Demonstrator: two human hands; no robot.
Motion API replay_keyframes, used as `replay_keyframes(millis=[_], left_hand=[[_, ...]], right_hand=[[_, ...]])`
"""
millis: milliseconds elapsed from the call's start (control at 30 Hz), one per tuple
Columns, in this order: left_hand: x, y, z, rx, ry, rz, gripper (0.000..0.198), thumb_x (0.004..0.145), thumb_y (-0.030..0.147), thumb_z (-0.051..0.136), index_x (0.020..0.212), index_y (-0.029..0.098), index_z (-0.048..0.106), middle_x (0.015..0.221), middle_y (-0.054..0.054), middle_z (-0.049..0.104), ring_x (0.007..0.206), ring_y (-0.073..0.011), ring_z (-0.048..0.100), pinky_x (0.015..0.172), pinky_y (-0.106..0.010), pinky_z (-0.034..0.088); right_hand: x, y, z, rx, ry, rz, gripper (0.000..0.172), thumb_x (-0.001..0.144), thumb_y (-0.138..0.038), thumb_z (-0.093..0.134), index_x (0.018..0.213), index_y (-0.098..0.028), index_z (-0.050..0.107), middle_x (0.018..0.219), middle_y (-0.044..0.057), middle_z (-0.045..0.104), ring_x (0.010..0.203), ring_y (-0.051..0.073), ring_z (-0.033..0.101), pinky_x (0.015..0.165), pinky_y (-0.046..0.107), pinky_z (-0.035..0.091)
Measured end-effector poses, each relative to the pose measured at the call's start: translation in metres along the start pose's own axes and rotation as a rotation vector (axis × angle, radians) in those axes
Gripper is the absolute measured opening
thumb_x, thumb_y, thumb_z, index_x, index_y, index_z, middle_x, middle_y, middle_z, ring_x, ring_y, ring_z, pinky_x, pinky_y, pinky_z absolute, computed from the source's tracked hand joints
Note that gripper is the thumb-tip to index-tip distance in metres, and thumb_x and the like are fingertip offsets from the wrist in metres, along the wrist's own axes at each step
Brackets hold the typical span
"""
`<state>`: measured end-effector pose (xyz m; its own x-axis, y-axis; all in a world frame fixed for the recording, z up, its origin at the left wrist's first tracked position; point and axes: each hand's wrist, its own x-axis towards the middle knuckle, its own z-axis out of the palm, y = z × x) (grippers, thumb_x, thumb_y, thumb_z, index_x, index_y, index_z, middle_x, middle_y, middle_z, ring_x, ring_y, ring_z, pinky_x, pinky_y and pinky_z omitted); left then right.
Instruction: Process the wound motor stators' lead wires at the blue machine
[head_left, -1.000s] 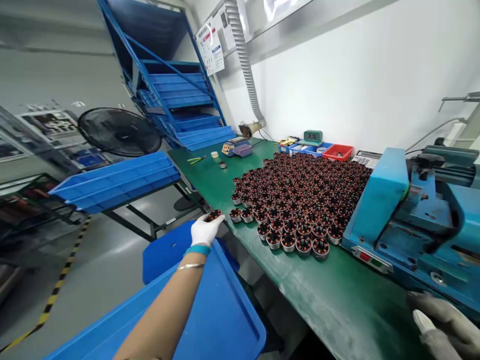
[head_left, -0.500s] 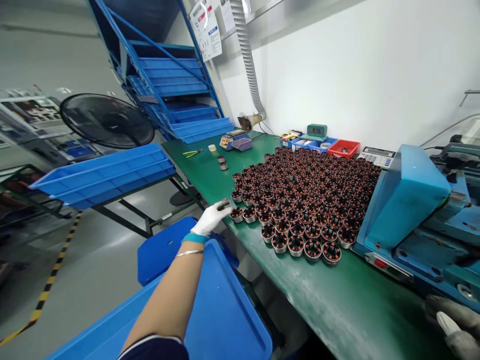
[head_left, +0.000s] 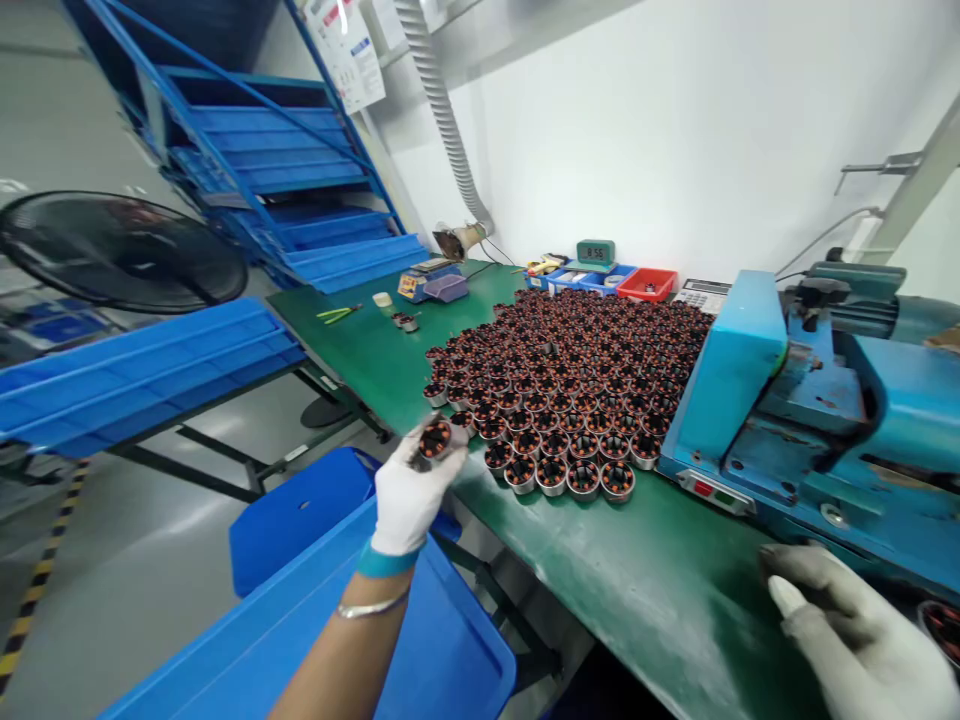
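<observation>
Gloved in white, my left hand point(head_left: 415, 492) is closed around a motor stator point(head_left: 435, 438), a silvery ring with dark slots and copper-orange windings. It holds the stator above the bench's front edge, at the left end of a large group of similar stators point(head_left: 553, 474) standing close together on the green bench. My right hand point(head_left: 847, 625), in a soiled white glove, is low at the right over the bench, before the blue machine. Its fingers are loosely curled, with a gap to the thumb and nothing visible between them. Another stator point(head_left: 941, 630) is partly visible beside it, cut by the frame edge.
The blue machine point(head_left: 757, 400) stands on the bench's right. Behind the stators are a red bin point(head_left: 646, 284), a green clock point(head_left: 595, 252) and a calculator point(head_left: 702, 295). Farther left lie green-handled pliers point(head_left: 339, 314) and a scale point(head_left: 429, 280). A blue tray point(head_left: 450, 640) is below my left arm.
My left hand has taken a stator from the front left of the group and lifted it. The view has turned right, and more of my right hand shows.
</observation>
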<state>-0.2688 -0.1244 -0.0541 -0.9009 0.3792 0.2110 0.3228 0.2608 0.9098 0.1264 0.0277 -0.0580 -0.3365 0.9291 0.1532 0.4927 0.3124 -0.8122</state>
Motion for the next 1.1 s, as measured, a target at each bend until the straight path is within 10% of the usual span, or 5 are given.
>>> replay_keyframes(millis=[133, 233, 433, 667, 1100], left_hand=[[-0.084, 0.069, 0.054, -0.222, -0.511, 0.099, 0.056, 0.052, 0.021, 0.078, 0.107, 0.019, 0.067, 0.118, -0.009, 0.066, 0.113, -0.0327, 0.060, 0.103, -0.042, 0.044], [-0.128, 0.116, 0.100, -0.296, -0.851, 0.220, 0.050, 0.055, 0.014, 0.074, 0.105, 0.020, 0.068, 0.111, -0.010, 0.068, 0.107, -0.0309, 0.063, 0.098, -0.042, 0.048], [-0.151, 0.157, 0.178, -0.435, -1.248, 0.395, 0.053, 0.064, 0.011, 0.072, 0.115, 0.024, 0.063, 0.117, -0.008, 0.064, 0.111, -0.0277, 0.060, 0.101, -0.040, 0.045], [-0.160, 0.175, 0.214, -0.515, -1.252, 0.208, 0.054, 0.056, 0.009, 0.078, 0.107, 0.020, 0.065, 0.108, -0.008, 0.069, 0.102, -0.0271, 0.065, 0.093, -0.038, 0.052], [-0.168, 0.183, 0.225, -0.595, -1.150, 0.187, 0.054, 0.058, 0.027, 0.084, 0.108, 0.014, 0.068, 0.108, -0.011, 0.073, 0.103, -0.0308, 0.067, 0.095, -0.042, 0.053]], right_hand=[[-0.013, -0.028, 0.004, -0.015, -0.168, -0.146, 0.023, 0.080, -0.041, 0.062, 0.098, -0.029, 0.068, 0.106, 0.005, 0.068, 0.093, 0.025, 0.067, 0.080, 0.033, 0.057], [-0.019, -0.042, 0.003, 0.060, -0.117, -0.251, 0.055, 0.072, -0.034, 0.069, 0.124, -0.025, 0.055, 0.122, 0.009, 0.060, 0.101, 0.026, 0.064, 0.087, 0.036, 0.055], [-0.002, -0.039, -0.026, 0.188, 0.163, -0.276, 0.057, 0.072, -0.023, 0.066, 0.127, -0.021, 0.050, 0.129, 0.011, 0.054, 0.120, 0.028, 0.053, 0.103, 0.042, 0.044], [0.011, -0.033, -0.041, 0.219, 0.390, -0.080, 0.046, 0.072, -0.023, 0.066, 0.117, -0.019, 0.056, 0.114, 0.010, 0.059, 0.106, 0.025, 0.059, 0.095, 0.039, 0.049], [0.034, -0.039, -0.048, 0.106, 0.461, 0.010, 0.038, 0.073, -0.033, 0.066, 0.108, -0.018, 0.062, 0.099, 0.008, 0.061, 0.093, 0.023, 0.061, 0.086, 0.040, 0.051]])
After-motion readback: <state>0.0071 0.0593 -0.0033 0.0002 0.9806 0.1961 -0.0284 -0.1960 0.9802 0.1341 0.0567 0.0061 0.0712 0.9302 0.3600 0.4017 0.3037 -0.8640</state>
